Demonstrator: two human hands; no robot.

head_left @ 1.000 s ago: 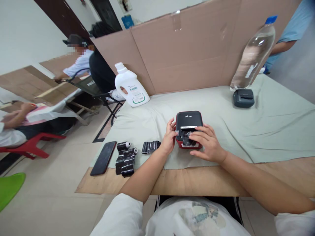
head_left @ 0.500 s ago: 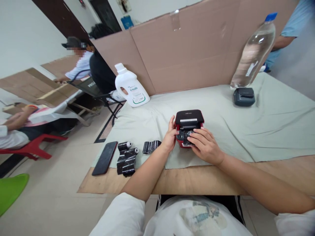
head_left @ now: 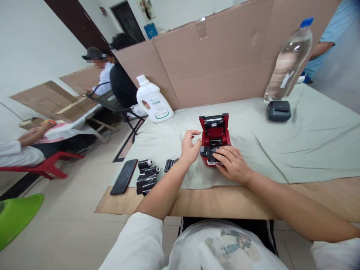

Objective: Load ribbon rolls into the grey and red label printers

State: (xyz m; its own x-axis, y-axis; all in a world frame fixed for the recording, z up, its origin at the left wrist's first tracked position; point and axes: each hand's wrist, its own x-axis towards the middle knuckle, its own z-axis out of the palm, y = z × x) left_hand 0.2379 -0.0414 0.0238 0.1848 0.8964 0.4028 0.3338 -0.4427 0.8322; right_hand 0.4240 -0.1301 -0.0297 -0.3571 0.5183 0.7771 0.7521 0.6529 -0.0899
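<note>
Red-and-black machine (head_left: 208,139): on the pale green cloth (head_left: 247,138), in front of me, between my hands.
Lid (head_left: 214,123): raised, tilted back, red interior exposed; I log opening as done, lowering not done.
Black film (head_left: 213,156): glossy, at the machine's front, partly under my right fingers; I judge handling unfinished, can't tell how much sits inside.
Right hand (head_left: 232,163): fingers together over the film; can't tell if pinching or just resting.
Left hand (head_left: 191,148): thumb and fingers apart, nothing held, just beside the machine's left side; contact unclear.
Black rolls (head_left: 147,176): grouped left of my left forearm, out of my hands; another black bundle (head_left: 170,165) nearer, partly hidden by that forearm.
Phone (head_left: 123,178): flat, left of the rolls.
Cardboard wall (head_left: 219,67): far side; white jug (head_left: 156,107) left, clear bottle (head_left: 289,62) right, small dark device (head_left: 279,111) in front of the bottle.
</note>
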